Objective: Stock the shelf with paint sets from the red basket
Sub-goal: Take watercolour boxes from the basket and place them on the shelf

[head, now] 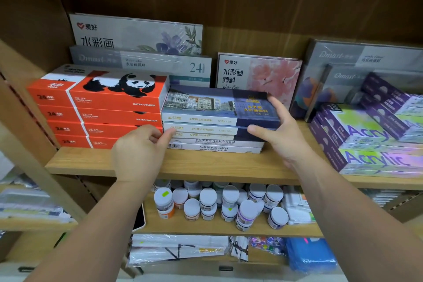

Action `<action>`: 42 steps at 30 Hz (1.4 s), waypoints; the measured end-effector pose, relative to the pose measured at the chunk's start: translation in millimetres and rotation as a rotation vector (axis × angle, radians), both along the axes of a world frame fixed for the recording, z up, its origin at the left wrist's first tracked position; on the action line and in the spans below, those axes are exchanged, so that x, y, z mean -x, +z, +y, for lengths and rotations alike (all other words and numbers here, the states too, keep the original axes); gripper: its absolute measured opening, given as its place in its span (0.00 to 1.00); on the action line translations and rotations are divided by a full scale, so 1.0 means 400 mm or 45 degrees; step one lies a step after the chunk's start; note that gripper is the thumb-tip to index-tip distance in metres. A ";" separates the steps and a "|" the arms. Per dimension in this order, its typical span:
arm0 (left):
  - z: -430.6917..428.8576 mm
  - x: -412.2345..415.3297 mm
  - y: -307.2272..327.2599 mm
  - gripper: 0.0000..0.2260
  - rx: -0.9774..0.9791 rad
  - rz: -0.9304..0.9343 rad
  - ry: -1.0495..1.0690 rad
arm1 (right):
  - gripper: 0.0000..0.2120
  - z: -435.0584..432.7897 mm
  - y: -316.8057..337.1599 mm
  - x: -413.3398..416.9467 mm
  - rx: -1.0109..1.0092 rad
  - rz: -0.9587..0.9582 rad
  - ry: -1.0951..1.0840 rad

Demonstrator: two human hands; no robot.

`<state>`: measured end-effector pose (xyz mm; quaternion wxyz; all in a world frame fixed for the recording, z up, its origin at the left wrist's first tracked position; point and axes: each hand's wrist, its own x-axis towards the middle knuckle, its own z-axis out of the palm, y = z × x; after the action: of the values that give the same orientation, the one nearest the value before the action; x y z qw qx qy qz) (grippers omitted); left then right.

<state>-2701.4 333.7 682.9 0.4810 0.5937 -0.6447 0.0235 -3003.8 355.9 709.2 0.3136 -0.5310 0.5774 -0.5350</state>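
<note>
My right hand (278, 131) is spread wide against the right end of the top blue paint set (219, 107), thumb under its front edge, fingers along its side. My left hand (142, 151) is loosely curled, thumb and fingertips touching the left front of the stack (215, 137). The stack sits on the wooden shelf (206, 165), just beside the red panda boxes (103, 107).

Ctr of frame: stack of paint sets (217, 121) on wooden shelf (206, 165); panda boxes (103, 107) stacked just left, touching; acrylic boxes (370, 135) at right; upright boxes (142, 50) behind; jars (219, 204) on shelf below.
</note>
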 end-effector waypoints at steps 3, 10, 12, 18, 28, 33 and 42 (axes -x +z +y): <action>-0.002 0.003 -0.003 0.16 0.020 0.005 -0.004 | 0.49 0.006 0.001 0.011 -0.009 0.034 0.053; 0.001 0.009 -0.002 0.17 -0.024 0.032 -0.010 | 0.49 0.002 -0.008 0.017 -0.008 -0.008 0.080; 0.001 0.002 -0.004 0.17 -0.069 0.046 -0.014 | 0.52 -0.002 -0.006 0.023 -0.041 -0.016 0.108; -0.003 -0.016 -0.004 0.18 -0.078 0.008 -0.006 | 0.51 0.010 0.007 0.050 -0.096 0.027 0.127; -0.003 -0.016 -0.012 0.18 -0.075 -0.049 0.033 | 0.29 0.040 -0.064 0.027 0.055 -0.091 -0.082; -0.006 -0.014 -0.019 0.17 -0.056 -0.076 0.042 | 0.30 0.041 -0.078 0.019 0.070 -0.090 -0.095; 0.003 -0.009 -0.017 0.16 -0.054 -0.084 0.009 | 0.40 0.055 -0.007 0.069 -0.221 -0.507 0.015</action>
<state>-2697.7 334.8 676.2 0.4468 0.6048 -0.6585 0.0310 -3031.2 377.9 706.6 0.4689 -0.3893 0.5449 -0.5759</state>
